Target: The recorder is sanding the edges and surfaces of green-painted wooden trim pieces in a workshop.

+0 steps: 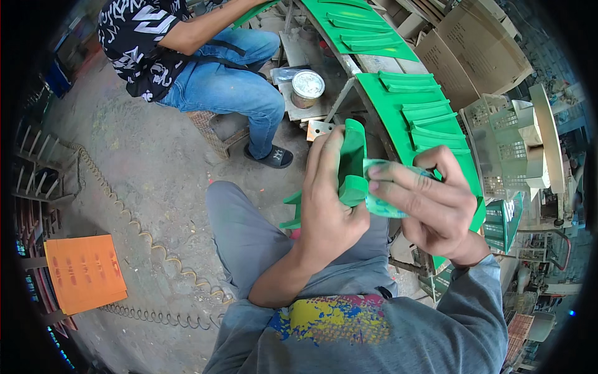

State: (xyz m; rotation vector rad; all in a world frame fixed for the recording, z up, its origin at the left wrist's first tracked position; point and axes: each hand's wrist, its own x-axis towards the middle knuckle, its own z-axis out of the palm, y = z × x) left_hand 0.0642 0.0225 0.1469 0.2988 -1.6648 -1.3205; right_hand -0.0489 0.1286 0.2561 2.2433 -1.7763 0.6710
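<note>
My left hand (324, 201) grips a green-painted part (353, 189) with rounded ends and a hollow between them, held above my lap. Pinched in my right hand (427, 198) is a thin, flexible greenish sheet (380, 205), perhaps sandpaper or cloth. Its edge meets the right side of the part. Behind my left wrist, another bit of green (292, 210) shows; whether it belongs to the same part I cannot tell. Curved green strips (430, 112) lie in groups on a green panel (373, 91) just beyond my right hand.
Across from me sits a person (224, 89) on a low stool (217, 135), by a second green panel (322, 18). A lidded can (308, 89) stands under the bench. Cardboard boxes (481, 46) and plastic crates (495, 140) are at right. Coiled hoses (149, 238) cross the floor near orange sheets (86, 273).
</note>
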